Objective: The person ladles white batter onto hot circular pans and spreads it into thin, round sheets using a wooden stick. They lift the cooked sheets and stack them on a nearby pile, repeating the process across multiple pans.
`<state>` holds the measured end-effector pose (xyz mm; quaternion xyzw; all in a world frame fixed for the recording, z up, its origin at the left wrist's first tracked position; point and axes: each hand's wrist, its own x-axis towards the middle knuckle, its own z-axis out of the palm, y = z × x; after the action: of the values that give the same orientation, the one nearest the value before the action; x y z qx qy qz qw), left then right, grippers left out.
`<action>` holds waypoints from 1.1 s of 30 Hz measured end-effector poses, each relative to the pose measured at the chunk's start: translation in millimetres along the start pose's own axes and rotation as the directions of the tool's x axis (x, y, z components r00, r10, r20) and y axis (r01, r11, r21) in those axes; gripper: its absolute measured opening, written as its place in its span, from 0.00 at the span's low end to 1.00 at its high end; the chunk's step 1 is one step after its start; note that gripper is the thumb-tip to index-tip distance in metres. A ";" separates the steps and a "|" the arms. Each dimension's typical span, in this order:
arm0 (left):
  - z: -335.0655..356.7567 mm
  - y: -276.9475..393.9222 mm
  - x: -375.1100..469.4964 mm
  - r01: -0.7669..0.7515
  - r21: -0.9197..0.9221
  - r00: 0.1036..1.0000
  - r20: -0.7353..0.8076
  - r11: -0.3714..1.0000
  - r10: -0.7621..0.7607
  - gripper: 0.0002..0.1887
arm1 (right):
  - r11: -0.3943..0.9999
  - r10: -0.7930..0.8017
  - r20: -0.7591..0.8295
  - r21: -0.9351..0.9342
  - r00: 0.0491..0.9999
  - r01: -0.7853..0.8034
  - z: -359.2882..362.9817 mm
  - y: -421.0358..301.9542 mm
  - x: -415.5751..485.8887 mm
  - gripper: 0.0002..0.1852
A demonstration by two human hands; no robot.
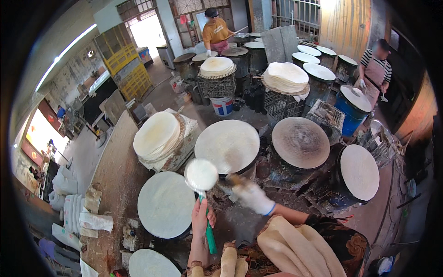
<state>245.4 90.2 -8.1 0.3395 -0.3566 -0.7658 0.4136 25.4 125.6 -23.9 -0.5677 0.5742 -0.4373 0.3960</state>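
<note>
My left hand (202, 216) is bare and closed around the green handle of a ladle (201, 175), whose round bowl is full of white batter. To its right, my right hand (254, 199) wears a white glove and is blurred by motion. It grips a brown, brush-like tool (235, 180) near the lower edge of a round griddle (226, 145) coated in pale batter, with a darker patch low on it. Whether the tool touches the griddle I cannot tell. Left of the ladle lies another pale, coated griddle (166, 204). A bare, dark griddle (300, 142) sits to the right.
A stack of thin round sheets (157, 135) stands at the left, beside a long wooden board (110, 173). More stacks (285, 78) rest on crates behind. Further coated griddles (360, 172) surround me. One co-worker (216, 33) stands at the back, another (375, 69) at the right beside a blue drum (347, 117).
</note>
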 end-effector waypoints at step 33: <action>390.9 -331.9 330.3 0.278 0.675 0.638 0.401 0.683 -0.657 0.07 | 0.505 0.852 -0.457 0.846 0.255 -0.173 -257.6 191.7 -154.0 0.24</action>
<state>-344.3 38.7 -155.6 0.2583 -0.5701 -0.7768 -0.0690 -271.7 287.8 -134.5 0.1534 0.6586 -0.6473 0.3516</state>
